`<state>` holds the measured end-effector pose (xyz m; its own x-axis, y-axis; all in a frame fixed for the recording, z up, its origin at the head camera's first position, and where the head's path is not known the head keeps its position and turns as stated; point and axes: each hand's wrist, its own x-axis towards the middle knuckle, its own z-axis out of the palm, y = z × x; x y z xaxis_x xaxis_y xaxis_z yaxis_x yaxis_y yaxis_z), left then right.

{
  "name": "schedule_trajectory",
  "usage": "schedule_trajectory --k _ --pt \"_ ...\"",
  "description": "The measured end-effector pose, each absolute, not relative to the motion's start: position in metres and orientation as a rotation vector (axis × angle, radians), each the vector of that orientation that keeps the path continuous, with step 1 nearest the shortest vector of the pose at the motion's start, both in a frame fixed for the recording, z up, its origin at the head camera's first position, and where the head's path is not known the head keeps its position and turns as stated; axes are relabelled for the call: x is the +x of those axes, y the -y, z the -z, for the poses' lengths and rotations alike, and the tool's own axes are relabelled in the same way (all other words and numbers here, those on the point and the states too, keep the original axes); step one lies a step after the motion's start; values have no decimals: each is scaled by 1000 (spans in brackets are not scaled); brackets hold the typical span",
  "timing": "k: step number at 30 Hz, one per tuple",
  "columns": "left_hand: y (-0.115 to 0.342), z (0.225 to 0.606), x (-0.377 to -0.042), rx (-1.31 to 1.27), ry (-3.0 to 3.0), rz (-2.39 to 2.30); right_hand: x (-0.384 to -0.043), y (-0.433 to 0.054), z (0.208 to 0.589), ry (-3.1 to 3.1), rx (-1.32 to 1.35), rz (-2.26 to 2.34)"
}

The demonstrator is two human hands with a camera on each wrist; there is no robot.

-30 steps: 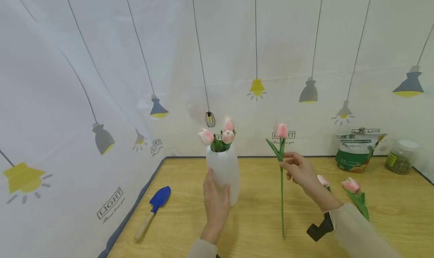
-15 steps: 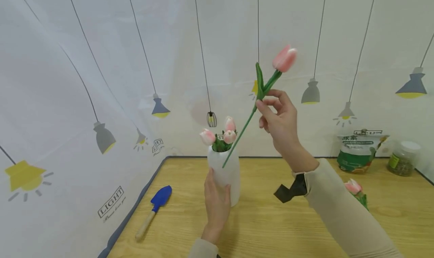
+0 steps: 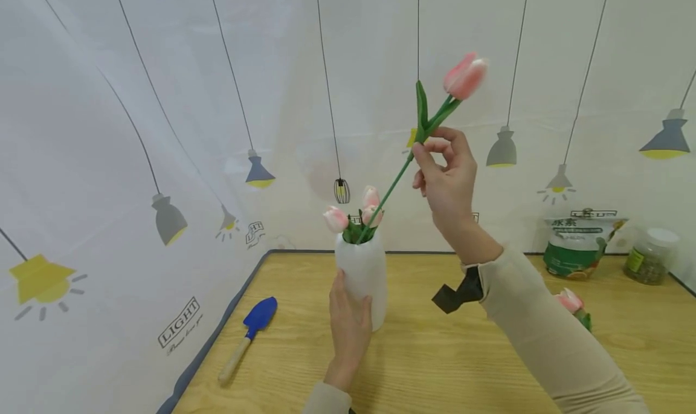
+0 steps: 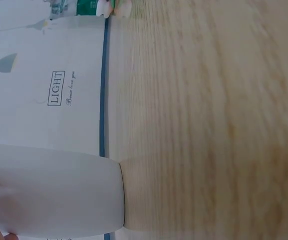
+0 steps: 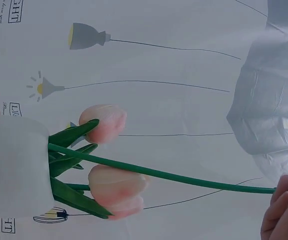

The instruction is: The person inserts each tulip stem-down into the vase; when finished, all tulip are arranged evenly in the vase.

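Note:
A white vase (image 3: 361,275) stands on the wooden table (image 3: 435,365) with three pink tulips (image 3: 356,211) in its mouth. My left hand (image 3: 348,323) grips the vase's near side. My right hand (image 3: 443,175), raised above and to the right of the vase, pinches the green stem of a fourth pink tulip (image 3: 464,75). That stem slants down to the left, its lower end in the vase mouth. The right wrist view shows the stem (image 5: 183,177) entering the vase (image 5: 14,165) between the blooms (image 5: 116,187). In the left wrist view the vase (image 4: 54,190) stands on the table.
A blue trowel (image 3: 247,335) with a wooden handle lies at the table's left edge. Another pink tulip (image 3: 571,305) lies on the table behind my right sleeve. A green and white bag (image 3: 576,245) and a lidded jar (image 3: 649,254) stand at the back right. Printed curtains close the left and back.
My right hand lifted the tulip from beside the vase to high above it, tilted it, and brought the stem's lower end into the vase mouth. My left hand stayed on the vase.

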<state>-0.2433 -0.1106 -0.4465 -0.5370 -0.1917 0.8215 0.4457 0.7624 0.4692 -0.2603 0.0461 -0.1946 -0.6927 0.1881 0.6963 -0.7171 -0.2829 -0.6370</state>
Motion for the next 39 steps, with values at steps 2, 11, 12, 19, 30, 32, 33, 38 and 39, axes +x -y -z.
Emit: schedule_trajectory --k 2,11,12,19,30,32,33,38,39 --pt "111 446 -243 -184 1996 837 -262 -45 196 1347 681 -2027" --pt "110 445 -243 -161 2013 853 -268 -38 204 1428 774 -1921" --pt "110 444 -242 -159 2013 851 -267 -37 205 1484 784 -1903" --pt "110 442 -242 -146 2019 859 -251 -25 222 1877 807 -1796" --pt "108 446 -242 -156 2043 905 -269 -16 281 2148 883 -1439" --pt "108 446 -242 -159 2037 884 -270 -15 283 2138 880 -1380" --pt "108 445 -242 -163 2031 869 -270 -14 284 2125 879 -1346" --pt "109 444 -242 -157 2020 825 -271 -11 291 2062 851 -1157" --pt "109 444 -241 -156 2019 821 -271 -10 292 2063 832 -1139"
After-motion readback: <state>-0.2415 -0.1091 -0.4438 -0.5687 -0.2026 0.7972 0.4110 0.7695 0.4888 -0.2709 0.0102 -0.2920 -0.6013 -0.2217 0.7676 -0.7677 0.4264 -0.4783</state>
